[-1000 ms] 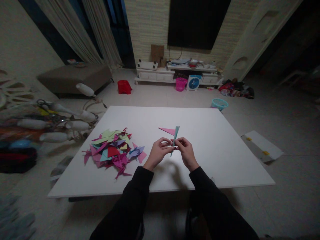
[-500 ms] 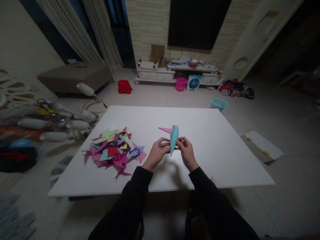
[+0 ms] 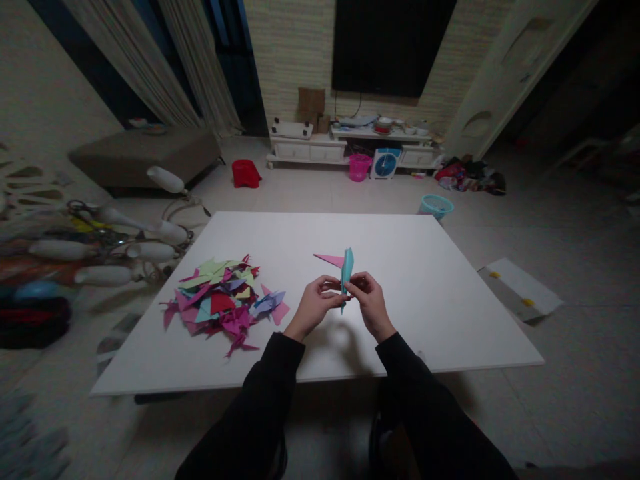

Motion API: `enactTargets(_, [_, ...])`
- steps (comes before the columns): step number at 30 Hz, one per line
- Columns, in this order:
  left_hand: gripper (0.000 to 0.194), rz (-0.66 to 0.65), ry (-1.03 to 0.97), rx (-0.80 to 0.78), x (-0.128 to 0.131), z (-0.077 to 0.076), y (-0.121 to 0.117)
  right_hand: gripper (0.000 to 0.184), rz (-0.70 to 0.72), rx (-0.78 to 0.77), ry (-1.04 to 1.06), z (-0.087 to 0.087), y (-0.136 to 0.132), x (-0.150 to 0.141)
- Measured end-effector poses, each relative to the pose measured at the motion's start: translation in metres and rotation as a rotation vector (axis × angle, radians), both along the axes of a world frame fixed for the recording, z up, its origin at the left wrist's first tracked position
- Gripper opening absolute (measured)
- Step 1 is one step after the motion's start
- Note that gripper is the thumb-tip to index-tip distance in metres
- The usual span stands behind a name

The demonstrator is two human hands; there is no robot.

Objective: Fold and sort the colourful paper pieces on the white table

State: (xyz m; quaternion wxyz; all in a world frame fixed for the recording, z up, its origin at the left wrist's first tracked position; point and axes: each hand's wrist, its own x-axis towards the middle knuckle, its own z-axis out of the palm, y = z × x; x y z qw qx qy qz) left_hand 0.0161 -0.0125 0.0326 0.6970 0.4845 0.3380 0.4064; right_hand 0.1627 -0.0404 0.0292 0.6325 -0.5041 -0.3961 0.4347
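Observation:
Between my two hands, a folded turquoise paper (image 3: pixel 348 264) stands on end above the white table (image 3: pixel 400 300). My left hand (image 3: pixel 319 301) pinches its lower left side, and my right hand (image 3: pixel 369 303) pinches it from the right with thumb and fingers. Behind the turquoise paper, a pointed pink paper piece (image 3: pixel 329 259) sticks out to the left; whether it lies on the table or is held, I cannot tell. To the left of my hands lies a heap of folded paper cranes (image 3: pixel 220 300) in pink, red, green, purple and blue.
A lamp with several white shades (image 3: pixel 150 251) stands by the table's left edge. On the floor beyond are a red stool (image 3: pixel 246 174), a pink bin (image 3: pixel 359 167) and a turquoise basket (image 3: pixel 436 206). A white board (image 3: pixel 525 287) lies to the right.
The turquoise paper now looks narrower, pressed flatter or turned edge-on. My right thumb and fingers have moved left, across its lower part. The whole view has shifted slightly.

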Motion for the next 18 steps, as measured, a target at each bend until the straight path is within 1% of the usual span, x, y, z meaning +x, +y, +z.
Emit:
enactTargets(4, [0.046,0.036,0.020,0.012,0.000,0.001,-0.003,0.030,0.023,0.015,0.011,0.000,-0.003,0.000])
enactTargets(8, [0.044,0.059,0.032,0.014,-0.001,-0.003,-0.003,0.031,0.034,0.013,-0.001,-0.002,-0.004,-0.002])
enactTargets(13, [0.044,0.080,0.048,0.033,-0.003,-0.008,0.001,0.033,0.044,-0.018,0.010,-0.005,-0.002,-0.002])
enactTargets(18, [0.044,0.073,0.090,0.049,-0.005,-0.009,0.008,0.035,0.052,-0.049,0.015,-0.008,0.002,-0.001])
